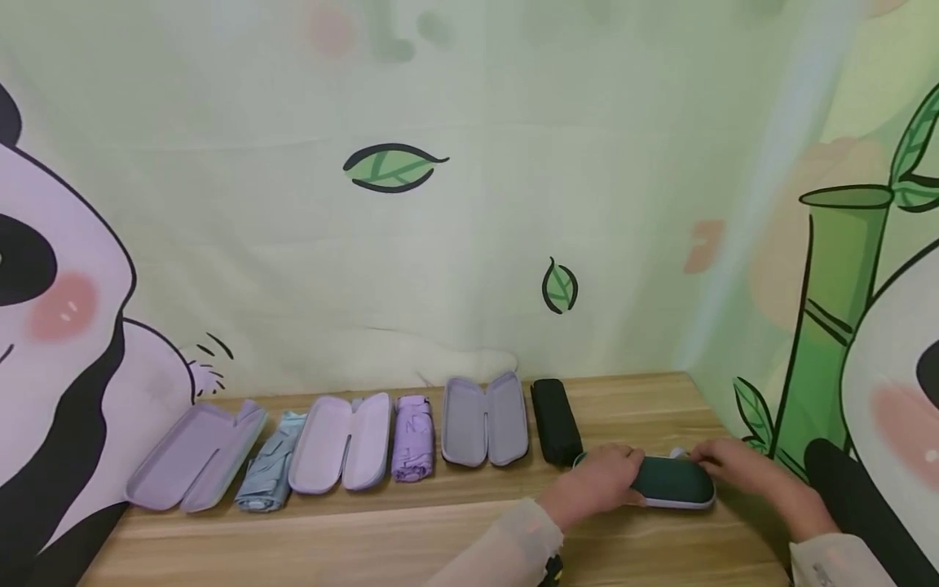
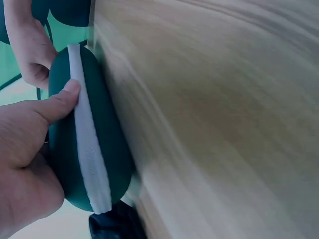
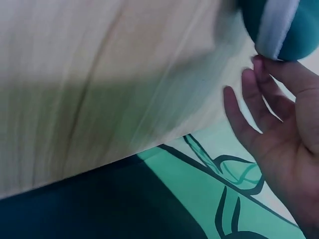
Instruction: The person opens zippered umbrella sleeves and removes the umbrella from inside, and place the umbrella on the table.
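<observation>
A dark green zip case (image 1: 675, 479) with a pale zipper band lies on the table at the right, its halves together. My left hand (image 1: 597, 483) grips its left end; in the left wrist view the thumb (image 2: 65, 99) presses on the band. At the other end is my right hand (image 1: 748, 473). In the right wrist view its thumb and forefinger (image 3: 284, 72) pinch at the end of the zipper band, the other fingers held apart. The zipper pull itself is hidden. Just behind the left hand lies a black folded bundle (image 1: 556, 421).
Leftward in a row lie an open grey case (image 1: 464, 420), a purple folded bundle (image 1: 414, 440), an open lilac case (image 1: 320, 444), a light blue folded bundle (image 1: 270, 469) and another open lilac case (image 1: 176, 456). A printed cloth wall (image 1: 469, 244) borders the wooden table (image 1: 330, 546).
</observation>
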Demonstrator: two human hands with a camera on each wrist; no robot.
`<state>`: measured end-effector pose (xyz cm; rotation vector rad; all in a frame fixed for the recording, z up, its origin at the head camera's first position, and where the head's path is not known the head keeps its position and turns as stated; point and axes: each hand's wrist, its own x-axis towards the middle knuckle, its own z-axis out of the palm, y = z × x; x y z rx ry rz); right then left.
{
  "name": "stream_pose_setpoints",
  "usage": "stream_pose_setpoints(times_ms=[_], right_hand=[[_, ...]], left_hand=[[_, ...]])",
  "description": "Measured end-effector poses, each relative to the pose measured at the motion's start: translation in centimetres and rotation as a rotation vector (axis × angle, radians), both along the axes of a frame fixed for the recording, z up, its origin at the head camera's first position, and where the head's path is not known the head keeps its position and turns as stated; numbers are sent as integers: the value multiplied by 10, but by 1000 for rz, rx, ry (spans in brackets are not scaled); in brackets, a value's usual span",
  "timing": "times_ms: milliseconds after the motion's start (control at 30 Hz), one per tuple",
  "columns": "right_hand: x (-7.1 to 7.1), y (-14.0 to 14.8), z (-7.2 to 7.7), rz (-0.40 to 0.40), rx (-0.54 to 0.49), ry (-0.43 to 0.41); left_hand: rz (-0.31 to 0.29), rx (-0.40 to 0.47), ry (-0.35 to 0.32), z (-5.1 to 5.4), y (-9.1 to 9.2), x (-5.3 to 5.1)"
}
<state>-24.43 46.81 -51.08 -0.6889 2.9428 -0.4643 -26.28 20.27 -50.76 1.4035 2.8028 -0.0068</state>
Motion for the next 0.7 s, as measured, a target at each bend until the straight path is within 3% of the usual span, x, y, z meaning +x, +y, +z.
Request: stream_pose_setpoints(times_ms=[167, 367, 467, 700], right_hand=[[2, 1, -12, 10, 96, 153], [11, -5, -28, -46, 102, 228], [13, -7, -29, -90, 105, 277], [10, -20, -22, -210, 101, 262]], left_hand=[[12, 40, -23, -5, 0, -1], [19, 62, -26, -14, -1, 4], [35, 65, 9, -13, -1, 6], [59, 93, 115, -17, -6, 8]])
